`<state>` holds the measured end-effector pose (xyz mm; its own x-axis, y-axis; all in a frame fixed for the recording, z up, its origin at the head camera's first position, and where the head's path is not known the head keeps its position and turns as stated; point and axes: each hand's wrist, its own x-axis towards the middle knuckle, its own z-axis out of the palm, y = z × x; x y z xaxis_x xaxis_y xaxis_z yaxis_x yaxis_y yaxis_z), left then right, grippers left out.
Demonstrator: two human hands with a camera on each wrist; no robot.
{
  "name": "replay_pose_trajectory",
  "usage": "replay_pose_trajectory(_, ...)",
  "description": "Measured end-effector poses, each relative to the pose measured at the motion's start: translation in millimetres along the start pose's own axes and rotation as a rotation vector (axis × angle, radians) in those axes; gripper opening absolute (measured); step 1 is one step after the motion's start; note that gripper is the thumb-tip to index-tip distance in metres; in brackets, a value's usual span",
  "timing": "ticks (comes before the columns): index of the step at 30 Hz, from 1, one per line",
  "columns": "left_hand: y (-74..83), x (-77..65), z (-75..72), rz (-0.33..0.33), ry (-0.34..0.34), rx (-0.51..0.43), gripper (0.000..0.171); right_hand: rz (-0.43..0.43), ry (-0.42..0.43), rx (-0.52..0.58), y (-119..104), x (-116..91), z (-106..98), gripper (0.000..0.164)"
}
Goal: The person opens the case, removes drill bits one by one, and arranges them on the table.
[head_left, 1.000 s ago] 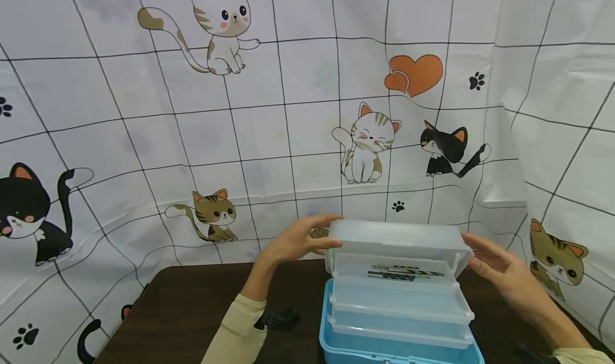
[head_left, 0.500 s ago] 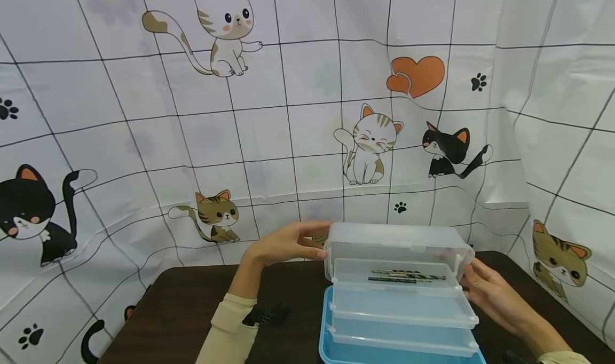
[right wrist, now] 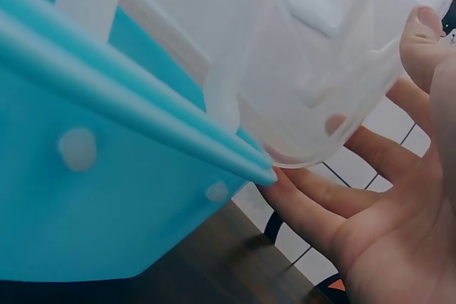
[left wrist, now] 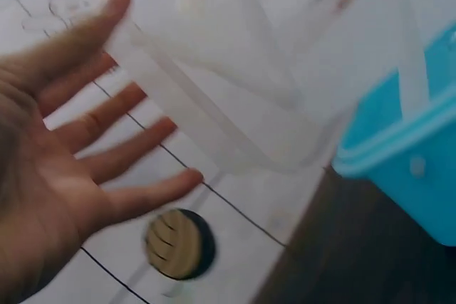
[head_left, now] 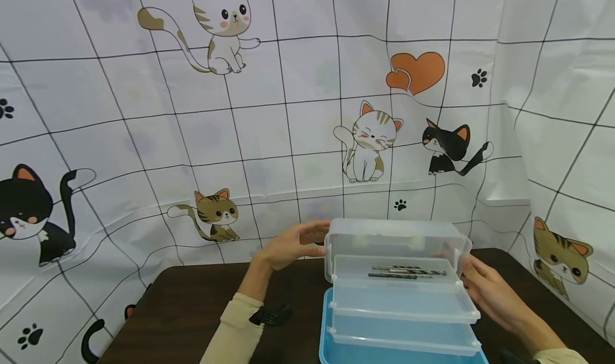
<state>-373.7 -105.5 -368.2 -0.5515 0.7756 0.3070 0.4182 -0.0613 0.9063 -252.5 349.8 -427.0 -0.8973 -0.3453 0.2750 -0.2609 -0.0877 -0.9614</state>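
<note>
A blue toolbox (head_left: 325,326) stands with its clear plastic lid (head_left: 394,228) raised at the back. Stepped translucent trays (head_left: 403,301) fan out over the base, and several drill bits (head_left: 407,272) lie in the top one. My left hand (head_left: 290,245) is beside the lid's left end, its fingers spread and mostly straight; in the left wrist view the thumb tip is right at the lid's rim. My right hand (head_left: 497,294) is at the lid's right end. In the right wrist view its extended fingers (right wrist: 377,151) reach behind the lid's corner, with a fingertip showing through the plastic.
The dark wooden table (head_left: 192,305) extends to the left of the box. Behind it hangs a white grid-patterned cloth (head_left: 307,134) printed with cats, and it also runs along the right side. A dark strap (head_left: 271,316) is on the left wrist.
The lid has tipped farther back and the trays have spread slightly. My right hand has moved lower along the lid's right end. My left hand has shifted slightly left, its fingers at the lid's left edge.
</note>
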Motion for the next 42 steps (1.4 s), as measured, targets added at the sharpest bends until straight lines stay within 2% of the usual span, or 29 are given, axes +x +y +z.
replay_pose_trajectory(3,-15.1,1.0,-0.1,0.028,0.008,-0.132,0.067,0.043,0.042,-0.055,-1,2,3,0.062)
replay_pose_trajectory(5,-22.8,1.4,0.2,0.039,0.017,-0.188,0.068,0.073,0.069,-0.092,-1,3,5,0.066)
replay_pose_trajectory(11,-30.3,0.7,2.6,0.016,0.074,-0.227,0.070,0.176,0.147,-0.187,-2,7,8,0.072)
replay_pose_trajectory(15,-36.0,3.5,3.4,0.006,0.109,-0.257,0.066,0.207,0.178,-0.190,-2,9,12,0.071)
replay_pose_trajectory(21,-48.3,5.1,4.7,-0.026,0.165,-0.249,0.050,0.259,0.159,-0.144,1,10,11,0.079)
replay_pose_trajectory(26,-50.5,3.4,5.6,-0.087,0.195,-0.214,0.045,0.229,0.090,-0.018,7,6,7,0.072)
replay_pose_trajectory(29,-51.5,3.1,5.7,-0.120,0.208,-0.198,0.045,0.233,0.101,-0.007,10,6,6,0.072)
replay_pose_trajectory(33,-54.6,4.1,6.7,-0.158,0.220,-0.192,0.049,0.278,0.145,-0.040,13,7,6,0.074)
replay_pose_trajectory(42,-63.1,3.5,10.8,-0.259,0.273,-0.223,0.059,0.340,0.127,0.003,19,8,6,0.052)
